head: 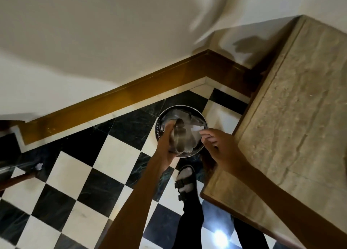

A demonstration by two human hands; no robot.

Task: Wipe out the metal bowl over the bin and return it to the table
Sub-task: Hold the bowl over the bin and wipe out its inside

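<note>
The metal bowl (180, 138) is tilted on its side above the round metal bin (158, 134), which stands on the floor beside the table (300, 117). My left hand (166, 145) grips the bowl by its left rim from below. A small white tissue (196, 129) is pinched in the fingertips of my right hand (216, 142), at the bowl's right edge and over the bin. The bin has a perforated wall and a clear liner inside. Much of the bowl's inside is blurred and hard to read.
The stone-topped table with a wooden edge fills the right side. The floor is black and white checkered tile, with a wooden skirting board (131, 93) along the wall. My sandalled foot (185, 181) stands just below the bin. A wooden furniture leg (16, 179) shows at far left.
</note>
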